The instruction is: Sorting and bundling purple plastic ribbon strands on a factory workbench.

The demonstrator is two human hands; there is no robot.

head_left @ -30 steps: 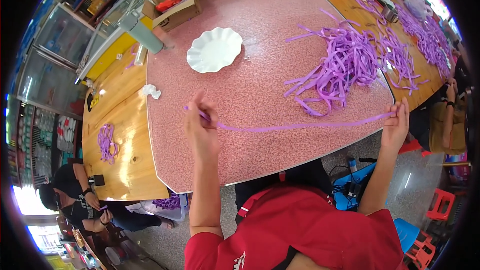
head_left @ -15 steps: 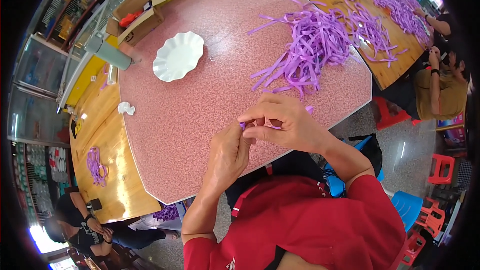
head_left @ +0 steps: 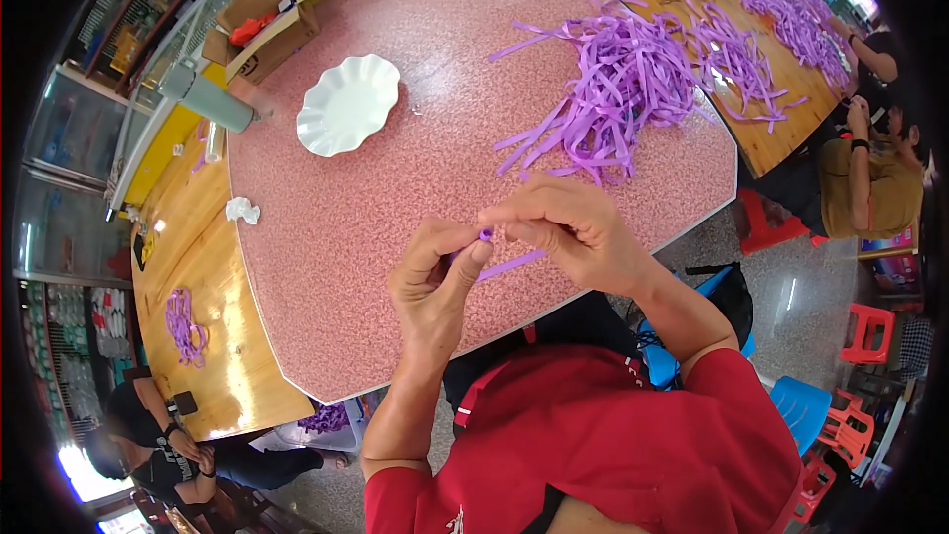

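My left hand [head_left: 431, 282] pinches a narrow purple ribbon [head_left: 511, 265] between thumb and index finger, with a small loop or fold of it showing at the fingertips. Close against that spot, my right hand [head_left: 583, 235] has its thumb and fingers drawn together at the ribbon; exactly which bit they grip is partly hidden. A flat length of the ribbon runs from the left fingers toward the right hand, above the pink speckled table [head_left: 346, 316]. Beyond my right hand lies a big tangled heap of purple ribbons [head_left: 628, 89].
A white scalloped plate [head_left: 348, 106], an open cardboard box [head_left: 272, 44], a grey-green bottle [head_left: 213, 104] and crumpled tissue [head_left: 242, 211] stand left. More ribbons [head_left: 732, 64] cover a wooden table at right. Other people sit at lower left and far right, near red stools [head_left: 870, 333].
My left fingers have opened out from a curled grip into a thumb-and-index pinch. My hands have shifted slightly, and a longer stretch of ribbon now shows between them.
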